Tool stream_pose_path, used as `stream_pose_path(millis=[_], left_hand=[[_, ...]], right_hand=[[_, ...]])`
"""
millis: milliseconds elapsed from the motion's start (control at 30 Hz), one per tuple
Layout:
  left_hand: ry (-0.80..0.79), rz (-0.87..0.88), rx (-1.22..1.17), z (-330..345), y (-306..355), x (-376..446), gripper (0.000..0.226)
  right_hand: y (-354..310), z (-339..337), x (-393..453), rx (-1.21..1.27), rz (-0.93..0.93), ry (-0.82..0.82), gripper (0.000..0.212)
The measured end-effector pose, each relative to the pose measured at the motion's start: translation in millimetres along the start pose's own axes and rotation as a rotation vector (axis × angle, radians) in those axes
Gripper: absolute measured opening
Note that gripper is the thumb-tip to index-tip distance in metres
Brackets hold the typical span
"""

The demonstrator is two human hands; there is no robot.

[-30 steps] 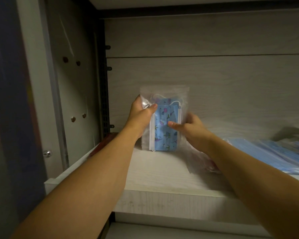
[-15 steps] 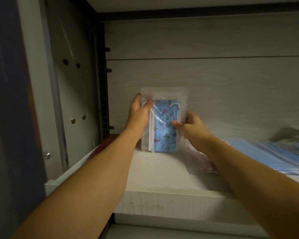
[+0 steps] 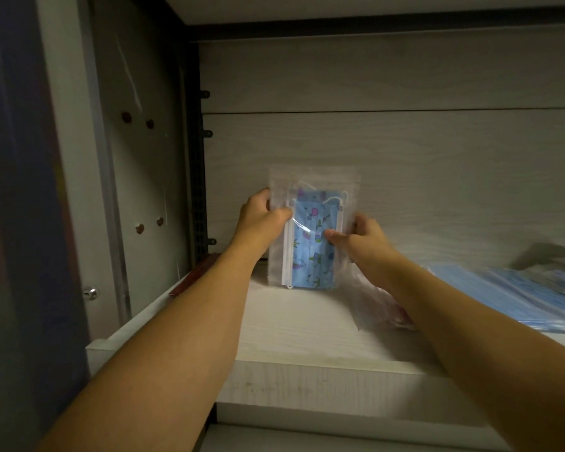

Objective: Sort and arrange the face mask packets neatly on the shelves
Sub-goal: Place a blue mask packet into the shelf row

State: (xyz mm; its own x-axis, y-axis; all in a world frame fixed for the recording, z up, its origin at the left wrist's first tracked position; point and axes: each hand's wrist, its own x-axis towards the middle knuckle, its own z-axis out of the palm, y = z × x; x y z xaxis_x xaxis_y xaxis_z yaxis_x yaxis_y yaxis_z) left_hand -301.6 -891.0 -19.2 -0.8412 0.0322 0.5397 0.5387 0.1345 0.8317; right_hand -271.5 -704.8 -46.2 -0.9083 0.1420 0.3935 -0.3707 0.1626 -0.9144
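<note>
A clear packet of blue patterned face masks (image 3: 310, 236) stands upright on the wooden shelf (image 3: 294, 324), its bottom edge on the board and its back close to the rear panel (image 3: 405, 151). The left hand (image 3: 261, 220) pinches its left edge, thumb in front and fingers behind; the right hand (image 3: 362, 236) holds the right edge with the thumb across the front. This one packet looks nearly placed. Most of the sorting seems left: a loose pile of blue mask packets (image 3: 516, 295) lies flat to the right, and a crumpled clear packet (image 3: 372, 301) lies under the right forearm. Left of the standing packet the shelf runs bare to the side wall (image 3: 137, 177), where a dark red item (image 3: 193, 278) lies at the edge. The front lip is well clear of the packet.
</note>
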Motion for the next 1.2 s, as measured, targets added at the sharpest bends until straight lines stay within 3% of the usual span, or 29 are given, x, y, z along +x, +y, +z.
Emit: stream_pose_path(millis=[300, 500, 833, 933, 1067, 1133, 1200], left_hand=[[0.095, 0.028, -0.025, -1, -3, 5, 0.027], [0.159, 0.025, -0.024, -3, -6, 9, 0.03], [0.168, -0.016, -0.014, -4, 0, 9, 0.028], [0.146, -0.037, 0.076, -6, 15, 12, 0.024], [0.14, -0.09, 0.283, -13, 44, 21, 0.021], [0.095, -0.14, 0.397, -16, 55, 24, 0.048], [0.04, -0.184, 0.5, -20, 64, 20, 0.05]], right_hand=[[-2, -7, 6, 0.021, 0.002, -0.025, 0.042], [-5, -16, 8, 0.004, -0.021, 0.018, 0.012], [-13, -12, 3, 0.021, -0.062, 0.154, 0.016], [-20, -11, -1, 0.025, -0.036, 0.179, 0.01], [-39, -11, 2, -0.018, -0.003, 0.178, 0.016], [-48, -10, 3, -0.02, 0.064, 0.147, 0.024], [-56, -8, 3, -0.01, 0.161, 0.101, 0.022]])
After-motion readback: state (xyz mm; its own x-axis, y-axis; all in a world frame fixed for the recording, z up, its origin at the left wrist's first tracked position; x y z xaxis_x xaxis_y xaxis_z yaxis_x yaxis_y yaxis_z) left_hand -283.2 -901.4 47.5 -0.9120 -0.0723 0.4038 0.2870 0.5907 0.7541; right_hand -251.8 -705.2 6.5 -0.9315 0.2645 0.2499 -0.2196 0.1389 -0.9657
